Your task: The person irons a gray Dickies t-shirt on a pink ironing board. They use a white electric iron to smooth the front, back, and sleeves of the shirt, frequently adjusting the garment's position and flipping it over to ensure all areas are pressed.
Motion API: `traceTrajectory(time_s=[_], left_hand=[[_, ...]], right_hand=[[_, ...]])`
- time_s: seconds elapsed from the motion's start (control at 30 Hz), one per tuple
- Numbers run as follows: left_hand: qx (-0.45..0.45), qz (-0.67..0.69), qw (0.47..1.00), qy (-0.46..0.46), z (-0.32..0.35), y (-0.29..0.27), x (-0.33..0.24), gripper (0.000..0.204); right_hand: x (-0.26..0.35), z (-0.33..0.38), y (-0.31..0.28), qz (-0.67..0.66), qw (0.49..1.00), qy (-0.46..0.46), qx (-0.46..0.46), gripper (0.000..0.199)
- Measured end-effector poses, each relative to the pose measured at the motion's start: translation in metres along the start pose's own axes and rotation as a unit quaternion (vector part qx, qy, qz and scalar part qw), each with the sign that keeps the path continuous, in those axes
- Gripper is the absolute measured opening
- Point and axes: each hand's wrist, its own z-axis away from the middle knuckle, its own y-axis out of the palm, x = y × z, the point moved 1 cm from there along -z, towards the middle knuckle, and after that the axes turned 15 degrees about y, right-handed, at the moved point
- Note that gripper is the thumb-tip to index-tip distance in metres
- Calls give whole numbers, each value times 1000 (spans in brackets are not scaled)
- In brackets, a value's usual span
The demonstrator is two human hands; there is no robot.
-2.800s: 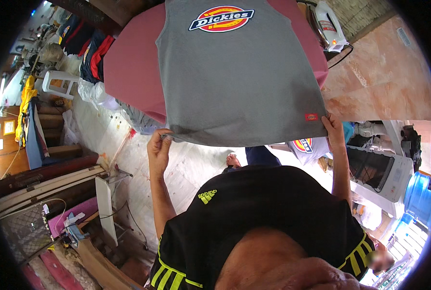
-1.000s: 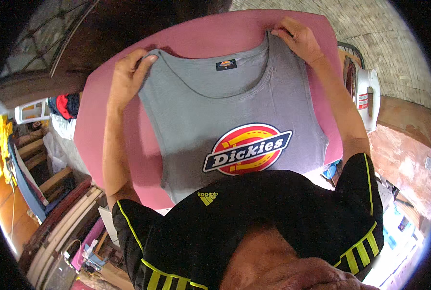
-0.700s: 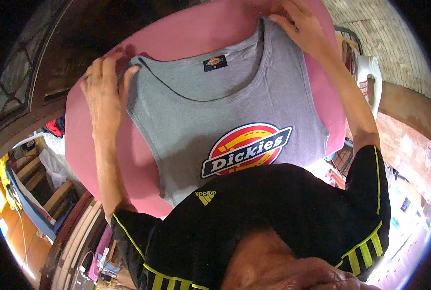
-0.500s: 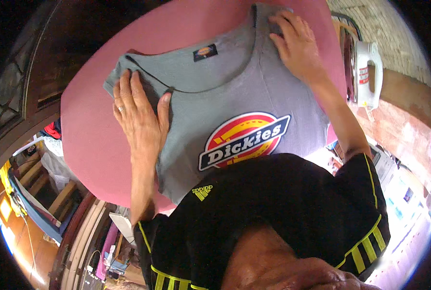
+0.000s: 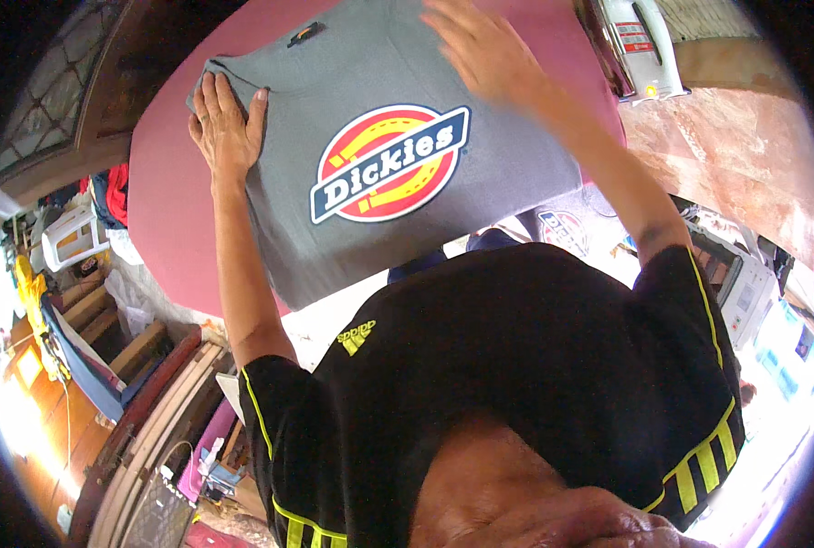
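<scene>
A grey T-shirt (image 5: 279, 192) with a large red, yellow and navy printed emblem lies spread over a pink padded ironing board (image 5: 177, 205). Its neckline points away from me, and its lower part hangs over the board's near edge. My left hand (image 5: 224, 128) rests flat on the shirt's left shoulder, thumb held apart from the fingers. Over the upper right of the shirt is my right hand (image 5: 484, 55), its fingers stretched out and slightly blurred. I cannot tell whether it touches the cloth. Neither hand grips anything.
A white iron (image 5: 644, 46) stands at the board's far right, beside a reddish stone-like surface (image 5: 731, 151). To the left are a white plastic stool (image 5: 73, 236), wooden slats (image 5: 105, 315) and a yellow cloth (image 5: 32, 297). A grey-white machine (image 5: 749, 297) sits at the right.
My right hand has moved left from the shirt's right shoulder. My left hand stays on the left shoulder. The view has shifted, showing more of the shirt's lower part.
</scene>
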Motion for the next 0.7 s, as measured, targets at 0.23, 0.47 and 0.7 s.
traceTrajectory(time_s=[0.23,0.47,0.7], left_hand=[[-32,5,999,10,5,-3,3,77],[97,109,970,-196,-6,-84,-120,75],[-61,74,979,-181,107,-55,-262,86]], right_hand=[[-13,109,-59,98,982,93,129,60],[-24,114,-46,116,980,102,128,63],[-29,113,-46,93,988,59,105,61]])
